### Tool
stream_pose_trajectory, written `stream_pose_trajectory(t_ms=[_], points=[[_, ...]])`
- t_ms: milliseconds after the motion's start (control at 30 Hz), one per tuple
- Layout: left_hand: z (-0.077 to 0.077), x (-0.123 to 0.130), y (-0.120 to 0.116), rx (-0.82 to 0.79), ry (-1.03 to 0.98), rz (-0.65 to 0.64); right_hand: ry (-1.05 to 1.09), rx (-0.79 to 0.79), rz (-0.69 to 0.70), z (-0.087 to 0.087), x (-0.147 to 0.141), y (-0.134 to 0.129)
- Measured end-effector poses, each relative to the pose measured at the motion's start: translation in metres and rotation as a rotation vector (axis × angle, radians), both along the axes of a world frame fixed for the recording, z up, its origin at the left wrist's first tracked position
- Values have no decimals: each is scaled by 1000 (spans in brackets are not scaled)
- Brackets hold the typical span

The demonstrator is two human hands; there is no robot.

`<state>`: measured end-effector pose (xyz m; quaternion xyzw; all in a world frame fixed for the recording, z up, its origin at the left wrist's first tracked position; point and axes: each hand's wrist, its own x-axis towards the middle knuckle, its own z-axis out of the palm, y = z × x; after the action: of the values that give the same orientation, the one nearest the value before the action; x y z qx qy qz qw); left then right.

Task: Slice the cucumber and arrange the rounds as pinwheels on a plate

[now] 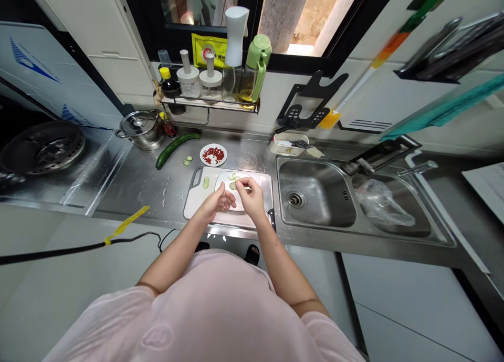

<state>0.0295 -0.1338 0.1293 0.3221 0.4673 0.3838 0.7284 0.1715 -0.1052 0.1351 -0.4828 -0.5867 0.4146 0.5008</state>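
Head view: right hand (251, 196) fingers (241, 183) pinched together, I think on cucumber slices (233, 181); left hand (214, 204) fingers apart. A careless nudge could knock the knife (271, 219) off the counter.

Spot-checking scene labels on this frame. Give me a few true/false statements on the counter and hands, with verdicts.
1. The whole cucumber lies on the steel counter, left of the cutting board. True.
2. A plastic bag lies in the right basin of the sink. True.
3. The plate of chopped red pieces stands in the sink. False: it is on the counter, beyond the board.
4. The right hand holds a knife. False: its fingers are bunched over cucumber slices, with no knife in them.
5. The left hand is open above the board. True.
6. The steel pot has no lid. False: its lid is on.
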Motion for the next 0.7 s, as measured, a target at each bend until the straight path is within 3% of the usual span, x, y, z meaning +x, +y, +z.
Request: stream_pose_trajectory(t_ms=[333,700], points=[[7,-1,9,-180,-167,-8,-46,28,96,-1,7,-1],[10,-1,11,57,-23,170,-80,43,119,-2,8,-1]])
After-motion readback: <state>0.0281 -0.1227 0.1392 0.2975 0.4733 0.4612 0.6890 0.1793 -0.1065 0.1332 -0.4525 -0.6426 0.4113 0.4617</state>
